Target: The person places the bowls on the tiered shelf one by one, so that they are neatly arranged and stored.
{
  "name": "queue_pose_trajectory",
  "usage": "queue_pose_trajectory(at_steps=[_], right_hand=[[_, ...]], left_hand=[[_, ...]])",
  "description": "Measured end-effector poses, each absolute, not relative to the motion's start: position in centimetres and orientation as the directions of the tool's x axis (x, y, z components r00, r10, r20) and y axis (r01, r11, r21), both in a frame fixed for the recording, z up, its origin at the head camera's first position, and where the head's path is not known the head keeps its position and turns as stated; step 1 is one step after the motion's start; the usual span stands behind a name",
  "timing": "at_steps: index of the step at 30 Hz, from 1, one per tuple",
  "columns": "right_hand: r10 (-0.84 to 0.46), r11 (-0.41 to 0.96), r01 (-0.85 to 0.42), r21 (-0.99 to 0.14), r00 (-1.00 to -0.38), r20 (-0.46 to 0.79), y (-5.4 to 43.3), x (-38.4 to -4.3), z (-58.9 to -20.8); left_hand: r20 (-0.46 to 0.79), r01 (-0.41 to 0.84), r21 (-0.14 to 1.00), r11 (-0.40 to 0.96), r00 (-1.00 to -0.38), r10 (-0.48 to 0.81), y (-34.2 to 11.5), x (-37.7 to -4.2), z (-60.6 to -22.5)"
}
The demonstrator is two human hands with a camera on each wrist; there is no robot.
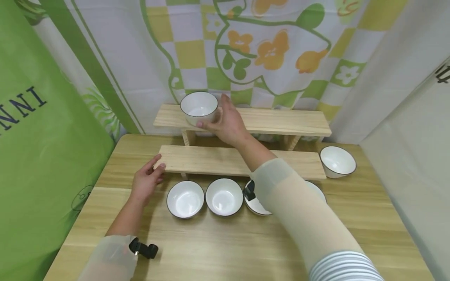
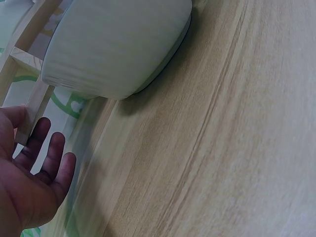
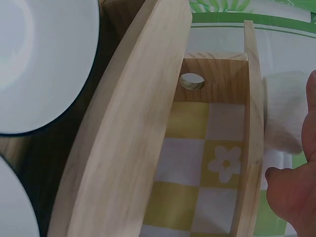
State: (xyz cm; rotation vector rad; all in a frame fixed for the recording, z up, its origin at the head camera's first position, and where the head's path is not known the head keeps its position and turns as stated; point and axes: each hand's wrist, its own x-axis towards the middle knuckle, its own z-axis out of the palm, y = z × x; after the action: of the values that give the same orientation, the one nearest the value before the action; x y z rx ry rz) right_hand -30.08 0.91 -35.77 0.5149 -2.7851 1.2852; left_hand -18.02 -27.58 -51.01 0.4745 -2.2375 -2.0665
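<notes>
A white bowl with a dark rim (image 1: 199,106) sits upright near the left end of the upper wooden shelf (image 1: 281,121). My right hand (image 1: 230,123) is at the bowl's right side, thumb low at its front and fingers spread beside the rim. In the right wrist view a small gap shows between that thumb and the bowl (image 3: 285,111). My left hand (image 1: 147,181) holds the left end of the lower wooden shelf (image 1: 207,158), the board lying between thumb and fingers (image 2: 54,153).
Below the lower shelf, several matching bowls stand in a row on the wooden table (image 1: 197,249), including one bowl (image 1: 185,199) and another (image 1: 224,197); my right arm covers part of the row. A further bowl (image 1: 337,161) stands right of the shelves. Patterned cloth (image 1: 190,54) hangs behind.
</notes>
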Motion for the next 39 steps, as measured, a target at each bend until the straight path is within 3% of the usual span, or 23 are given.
queue_pose_trajectory(at_steps=[11,19,28,39], right_hand=[[-0.245,0.614,-0.255,-0.747,-0.961,0.127,5.1,-29.5,-36.5],[-0.238,0.545,-0.222,-0.808,-0.966,0.105,6.8,-29.0,-36.2],[-0.253,0.556,-0.243,-0.795,-0.960,0.116,8.7,-28.2,-36.4],[-0.257,0.460,-0.221,-0.860,-0.960,0.110,10.8,-27.3,-36.5]], left_hand=[[-0.207,-0.227,0.973,0.048,-0.942,-0.266,-27.8,-18.1,-51.0],[-0.238,-0.255,0.966,0.034,-0.935,-0.261,-27.3,-17.7,-49.5],[-0.228,-0.243,0.970,0.028,-0.939,-0.259,-27.9,-18.0,-50.7],[-0.198,-0.217,0.975,0.044,-0.944,-0.265,-27.7,-17.9,-50.9]])
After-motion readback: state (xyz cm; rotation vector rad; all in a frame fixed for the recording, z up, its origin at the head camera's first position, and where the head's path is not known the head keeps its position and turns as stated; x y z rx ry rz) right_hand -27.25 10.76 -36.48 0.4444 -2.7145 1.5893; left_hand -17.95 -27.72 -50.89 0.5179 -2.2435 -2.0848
